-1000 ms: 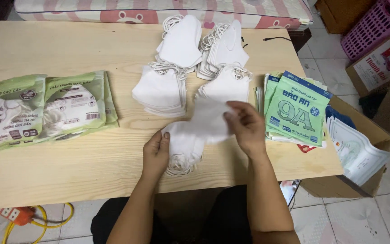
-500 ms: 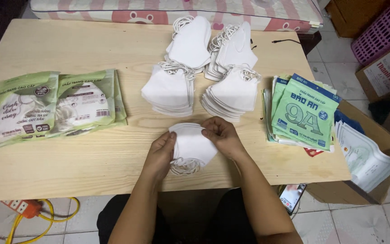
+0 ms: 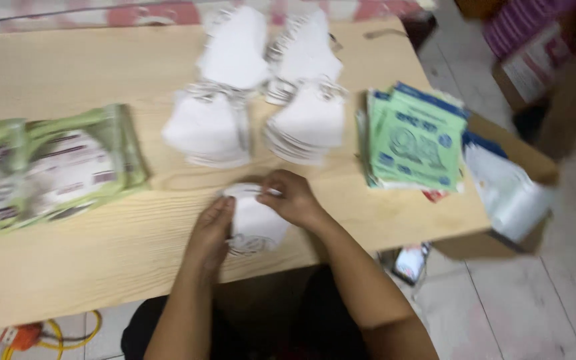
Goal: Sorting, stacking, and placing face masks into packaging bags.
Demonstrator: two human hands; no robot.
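Both my hands hold a small stack of white folded face masks (image 3: 255, 223) at the near edge of a light wooden table (image 3: 88, 267). My left hand (image 3: 211, 230) presses the stack's left side. My right hand (image 3: 291, 197) grips its top right corner. Several piles of white masks (image 3: 211, 130) lie just beyond my hands in the middle of the table. The frame is blurred.
Green packs of masks (image 3: 55, 170) lie at the left. A pile of green and blue printed pouches (image 3: 418, 137) sits at the right, next to an open cardboard box (image 3: 508, 180) holding clear bags. A pink crate (image 3: 521, 27) stands on the tiled floor at the far right.
My hands have squared the loose masks into a tighter stack and drawn it closer to the table's near edge. The view has shifted slightly left and blurred.
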